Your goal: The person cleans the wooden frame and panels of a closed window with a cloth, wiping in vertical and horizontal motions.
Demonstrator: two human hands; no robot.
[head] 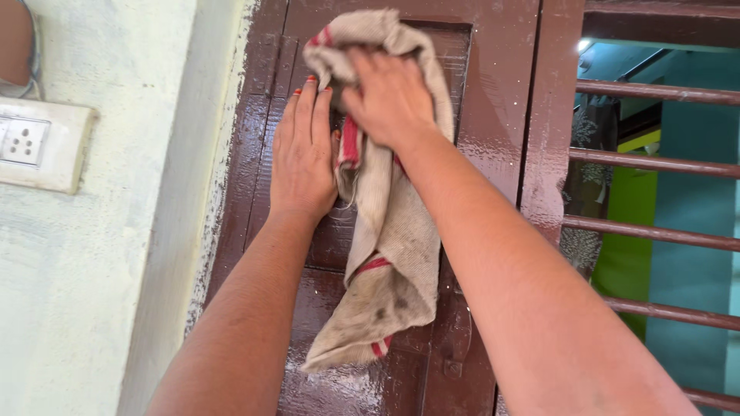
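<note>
Nearest to us were our two forearms, reaching up from the bottom edge toward the brown door (493, 92). Our right hand (389, 100) was closed over a grey cloth (393, 254) with red stripes, pressing its bunched top against the upper panel of the door, fingers curled over the fabric. The rest of the cloth hung loose down the door's middle, its stained lower end dangling near the door's lower panel. Our left hand (303, 154) lay open and flat on the door, fingers together and pointing up, just beside the cloth on its left and holding nothing. The door's glossy paint looked wet in places. To the left of the door stood a pale wall (100, 293) with a switch plate (35, 145) near its upper left corner. To the right, brown window bars (655, 162) ran level across an opening.
</note>
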